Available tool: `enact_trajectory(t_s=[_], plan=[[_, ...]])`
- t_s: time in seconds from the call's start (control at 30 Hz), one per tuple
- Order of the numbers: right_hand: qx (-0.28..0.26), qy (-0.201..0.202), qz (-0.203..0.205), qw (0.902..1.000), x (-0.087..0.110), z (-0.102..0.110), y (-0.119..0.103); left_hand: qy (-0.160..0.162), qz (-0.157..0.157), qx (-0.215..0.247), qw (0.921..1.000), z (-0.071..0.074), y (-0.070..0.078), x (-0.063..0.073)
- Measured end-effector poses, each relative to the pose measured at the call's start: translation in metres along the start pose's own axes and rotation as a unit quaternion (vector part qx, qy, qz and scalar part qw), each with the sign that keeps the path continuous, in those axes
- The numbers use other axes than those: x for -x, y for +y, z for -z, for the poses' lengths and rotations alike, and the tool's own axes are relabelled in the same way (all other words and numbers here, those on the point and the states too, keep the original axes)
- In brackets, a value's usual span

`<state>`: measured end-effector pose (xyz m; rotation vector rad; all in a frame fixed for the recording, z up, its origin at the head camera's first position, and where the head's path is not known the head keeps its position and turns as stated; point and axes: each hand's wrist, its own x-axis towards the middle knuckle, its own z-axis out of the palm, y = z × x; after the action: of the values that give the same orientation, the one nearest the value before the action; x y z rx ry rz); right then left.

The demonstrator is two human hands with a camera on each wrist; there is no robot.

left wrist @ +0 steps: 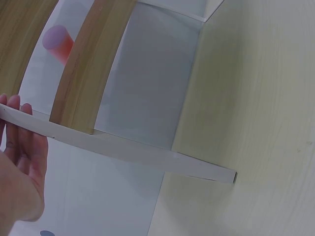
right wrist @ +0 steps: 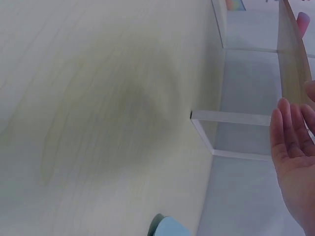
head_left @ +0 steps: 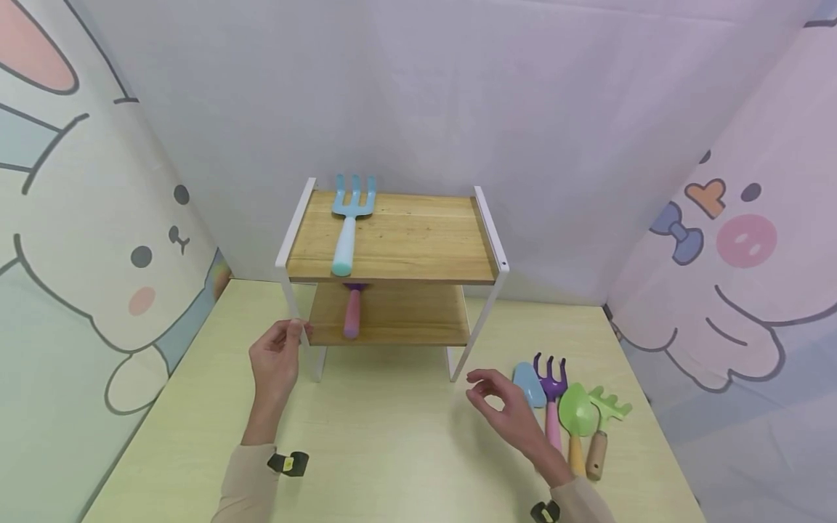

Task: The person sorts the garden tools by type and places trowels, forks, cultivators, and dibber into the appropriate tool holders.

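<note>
A two-tier wooden shelf [head_left: 418, 236] with a white metal frame stands on the table. My left hand [head_left: 277, 356] holds its front left leg at the lower board's height; in the left wrist view the fingers [left wrist: 25, 140] reach behind the white leg [left wrist: 123, 150]. My right hand [head_left: 506, 410] is near the front right leg, thumb and fingers loosely bent with nothing between them. A light blue hand fork [head_left: 346, 236] lies on the top board, tines to the back. On the lower board is a pink-handled tool [head_left: 352, 312], its head mostly hidden.
Right of the shelf, several garden tools lie side by side: a light blue tool [head_left: 528, 385] partly behind my right hand, a purple fork with pink handle [head_left: 552, 388], a green trowel [head_left: 577, 410] and a green rake [head_left: 598, 443]. Printed cloth walls surround the table [head_left: 386, 450].
</note>
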<state>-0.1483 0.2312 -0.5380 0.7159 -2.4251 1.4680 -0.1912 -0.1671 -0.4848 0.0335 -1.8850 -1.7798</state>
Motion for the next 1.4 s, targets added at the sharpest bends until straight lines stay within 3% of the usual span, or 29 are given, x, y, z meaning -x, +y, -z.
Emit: enact_trajectory(t_s=[0.13, 0.33, 0.43, 0.53, 0.8, 1.0, 1.2, 1.4], plan=[[0.005, 0.004, -0.004, 1.0, 0.008, 0.004, 0.004, 0.0, 0.004, 0.002, 1.0, -0.001, 0.003, 0.0], [0.006, 0.017, -0.009, 0.9998, 0.019, 0.01, 0.01, -0.008, -0.003, 0.003, 1.0, -0.003, 0.028, 0.005], [0.011, 0.019, -0.019, 0.9996, 0.023, 0.013, 0.012, -0.009, -0.006, 0.0, 0.9999, -0.003, 0.034, 0.006], [0.018, 0.018, -0.025, 0.9994, 0.028, 0.017, 0.013, -0.007, -0.005, -0.002, 1.0, -0.003, 0.032, 0.005], [0.052, 0.024, -0.056, 0.9968, 0.04, 0.028, 0.019, 0.002, 0.001, 0.004, 1.0, -0.001, 0.0, 0.0], [0.067, 0.037, -0.065, 0.995, 0.05, 0.037, 0.026, -0.002, -0.005, 0.009, 0.9999, -0.001, 0.0, 0.0], [0.088, 0.037, -0.1, 0.9904, 0.061, 0.046, 0.031, -0.004, 0.001, -0.007, 1.0, -0.003, 0.03, 0.005], [0.115, 0.046, -0.11, 0.9861, 0.073, 0.052, 0.029, 0.004, -0.002, -0.002, 1.0, -0.002, 0.004, 0.0]])
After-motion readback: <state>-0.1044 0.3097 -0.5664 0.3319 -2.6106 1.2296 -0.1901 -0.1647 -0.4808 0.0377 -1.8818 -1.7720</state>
